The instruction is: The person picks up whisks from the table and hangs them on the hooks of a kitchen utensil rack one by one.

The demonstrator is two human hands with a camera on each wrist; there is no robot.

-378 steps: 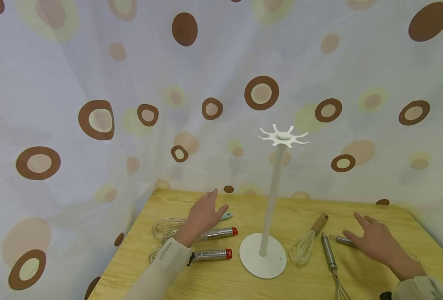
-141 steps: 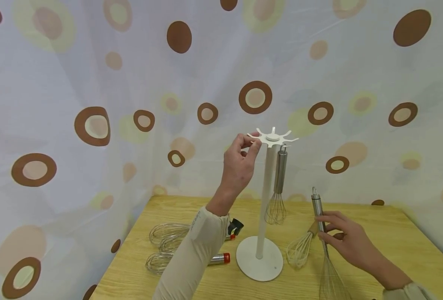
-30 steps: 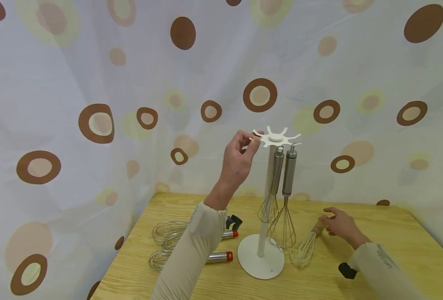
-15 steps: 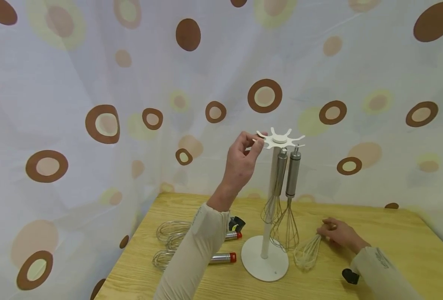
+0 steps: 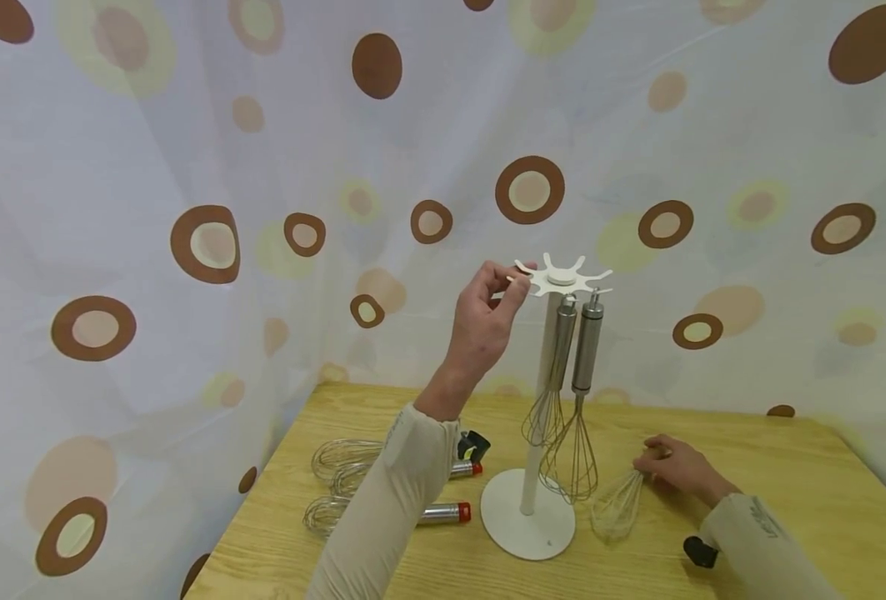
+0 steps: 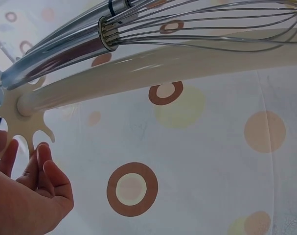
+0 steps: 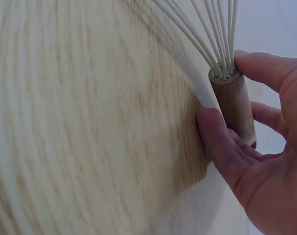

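With thumb and fingers, my left hand (image 5: pixel 480 321) pinches one arm of the white star-shaped top (image 5: pixel 561 277) of an upright rack. From that top hang a smaller metal whisk (image 5: pixel 563 342) and a larger metal whisk (image 5: pixel 587 350), wires down. My right hand (image 5: pixel 681 468), low over the table's right side, grips a wooden-handled whisk. In the right wrist view, the thumb and fingers lie around its wooden handle (image 7: pixel 234 105), with the pale wires pointing away. The left wrist view shows the left fingertips at the rack's edge, beside the pole (image 6: pixel 133 73).
Several whisks lie on the left of the wooden table (image 5: pixel 262 533), partly behind the left sleeve (image 5: pixel 390 500); a red-ended steel handle (image 5: pixel 443 513) shows. The round white rack base (image 5: pixel 503 533) stands mid-table. A spotted curtain (image 5: pixel 300 125) hangs behind.
Two metal whisks went from the table's right side onto the rack. My left hand took hold of the rack top. My right hand closed on the wooden-handled whisk; little differs over the last half second.
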